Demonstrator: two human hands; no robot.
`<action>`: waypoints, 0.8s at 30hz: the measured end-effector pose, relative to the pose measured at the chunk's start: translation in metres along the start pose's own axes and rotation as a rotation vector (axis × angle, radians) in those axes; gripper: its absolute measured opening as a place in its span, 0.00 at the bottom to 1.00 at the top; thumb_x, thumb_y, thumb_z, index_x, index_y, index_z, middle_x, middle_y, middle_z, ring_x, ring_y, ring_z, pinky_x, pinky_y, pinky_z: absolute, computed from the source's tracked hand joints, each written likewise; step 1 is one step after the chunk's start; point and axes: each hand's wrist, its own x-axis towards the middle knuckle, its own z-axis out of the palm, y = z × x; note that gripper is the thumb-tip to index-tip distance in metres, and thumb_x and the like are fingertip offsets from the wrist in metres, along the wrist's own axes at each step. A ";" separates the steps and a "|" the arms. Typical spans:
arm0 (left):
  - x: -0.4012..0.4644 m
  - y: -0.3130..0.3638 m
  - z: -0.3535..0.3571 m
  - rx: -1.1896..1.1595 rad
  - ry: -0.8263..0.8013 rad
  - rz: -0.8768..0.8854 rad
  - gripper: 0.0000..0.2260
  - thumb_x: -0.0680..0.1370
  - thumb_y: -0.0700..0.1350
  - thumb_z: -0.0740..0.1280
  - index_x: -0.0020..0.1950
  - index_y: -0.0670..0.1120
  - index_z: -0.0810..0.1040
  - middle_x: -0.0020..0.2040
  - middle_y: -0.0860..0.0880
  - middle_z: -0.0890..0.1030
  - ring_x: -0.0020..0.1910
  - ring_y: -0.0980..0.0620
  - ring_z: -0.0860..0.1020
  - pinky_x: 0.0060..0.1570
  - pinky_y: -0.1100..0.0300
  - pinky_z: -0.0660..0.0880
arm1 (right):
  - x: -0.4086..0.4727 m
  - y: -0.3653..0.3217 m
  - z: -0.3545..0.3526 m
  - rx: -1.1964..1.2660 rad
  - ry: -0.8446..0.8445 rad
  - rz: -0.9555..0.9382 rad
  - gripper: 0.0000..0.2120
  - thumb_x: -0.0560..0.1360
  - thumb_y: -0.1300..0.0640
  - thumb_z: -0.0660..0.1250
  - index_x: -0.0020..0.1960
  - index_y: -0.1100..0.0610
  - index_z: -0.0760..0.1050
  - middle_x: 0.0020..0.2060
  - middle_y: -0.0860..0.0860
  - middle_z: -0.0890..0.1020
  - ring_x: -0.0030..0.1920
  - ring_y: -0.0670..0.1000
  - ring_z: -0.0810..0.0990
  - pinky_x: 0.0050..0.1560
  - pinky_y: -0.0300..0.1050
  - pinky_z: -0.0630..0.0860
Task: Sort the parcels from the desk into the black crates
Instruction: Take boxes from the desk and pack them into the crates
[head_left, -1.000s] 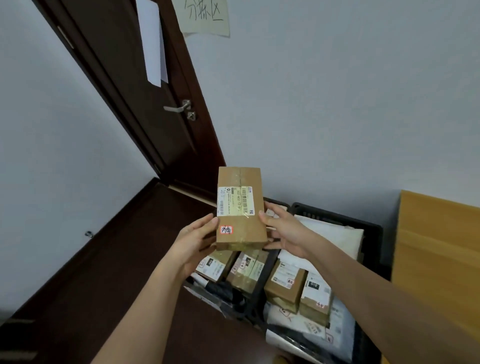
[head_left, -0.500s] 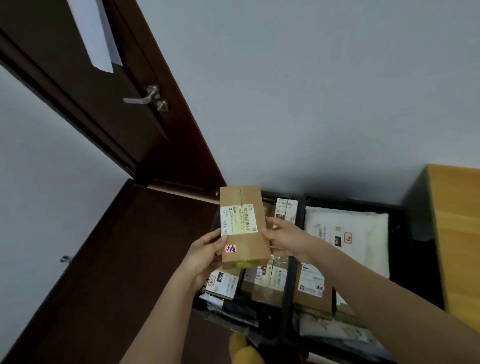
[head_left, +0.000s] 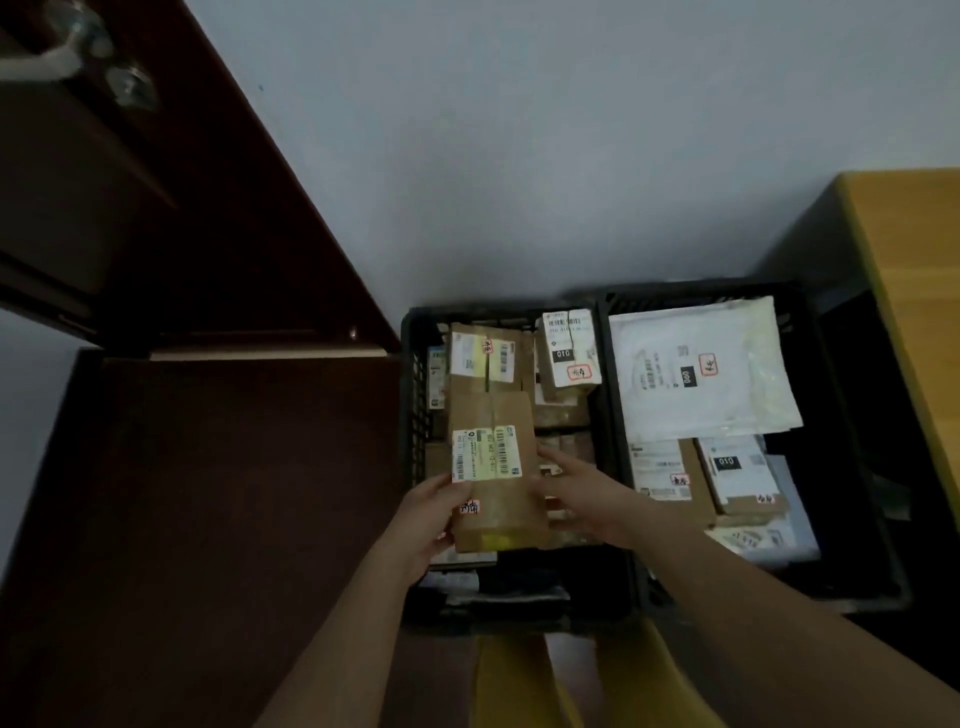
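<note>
Two hands hold one long brown cardboard parcel with a white shipping label, now lower than half a second ago and right over the left black plastic crate, above the boxes packed inside. Left hand grips its near left edge, thumb on top by the small red sticker. Right hand touches the right edge; fingers look fairly straight, grip unclear from blur. Right black plastic crate sits touching the left one, holding a white plastic mailer bag and smaller boxes. View has tilted downward; orange wooden tabletop at right, dark brown door at left.
</note>
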 end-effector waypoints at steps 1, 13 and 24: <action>0.006 -0.003 0.000 0.007 -0.015 -0.010 0.09 0.81 0.44 0.65 0.61 0.51 0.79 0.53 0.51 0.83 0.49 0.53 0.81 0.47 0.57 0.79 | 0.004 0.006 0.003 0.024 0.013 0.014 0.25 0.80 0.56 0.66 0.74 0.41 0.64 0.60 0.50 0.80 0.57 0.51 0.80 0.58 0.52 0.78; 0.066 -0.069 -0.005 0.177 0.130 -0.055 0.11 0.81 0.38 0.63 0.60 0.50 0.77 0.52 0.53 0.80 0.46 0.57 0.80 0.36 0.68 0.76 | 0.066 0.069 0.027 -0.079 -0.040 0.121 0.30 0.80 0.57 0.65 0.77 0.40 0.58 0.68 0.48 0.72 0.64 0.51 0.73 0.60 0.49 0.74; 0.086 -0.089 0.002 0.782 0.278 0.180 0.24 0.80 0.32 0.59 0.76 0.42 0.64 0.78 0.47 0.58 0.73 0.51 0.64 0.64 0.68 0.62 | 0.097 0.073 0.044 -0.216 -0.180 0.049 0.33 0.80 0.63 0.61 0.78 0.39 0.57 0.74 0.48 0.66 0.63 0.48 0.71 0.58 0.38 0.75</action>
